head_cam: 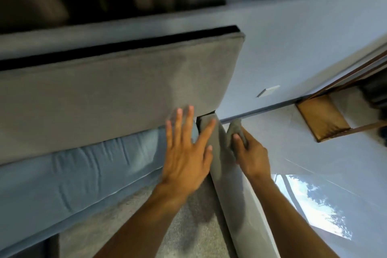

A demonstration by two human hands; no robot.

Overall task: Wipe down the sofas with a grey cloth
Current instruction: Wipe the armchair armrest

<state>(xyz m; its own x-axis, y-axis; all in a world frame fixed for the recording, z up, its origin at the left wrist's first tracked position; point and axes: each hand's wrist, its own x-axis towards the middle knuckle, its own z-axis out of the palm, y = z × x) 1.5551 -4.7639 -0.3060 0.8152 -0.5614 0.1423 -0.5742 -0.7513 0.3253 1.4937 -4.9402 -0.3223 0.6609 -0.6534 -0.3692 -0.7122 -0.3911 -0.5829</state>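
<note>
Right now the right hand (251, 157) grips the bunched grey cloth (235, 132) against the outer side of the sofa arm (217, 153), the left hand (186, 153) lies flat with fingers spread on the sofa back (104, 94), so the wiping looks only partly done.

Sofa, corner end.
- Back cushion (117, 90): upper left, with the wall (293, 48) to its right.
- Seat cushion (83, 174): directly below the back cushion, touching its lower edge.
- Sofa arm (228, 184): right of both cushions.
- Left grip (186, 157): spread over the corner where the cushions meet the arm.
- Right grip (253, 157): on the arm's outer side, holding the cloth (235, 132) against it.
- Floor (314, 153): right of the arm.
- Skirting (261, 112): between floor and wall.
- Socket plate (268, 91): on the wall, just above the skirting.
- Wooden panel (322, 119): far right, past the skirting's end.
</note>
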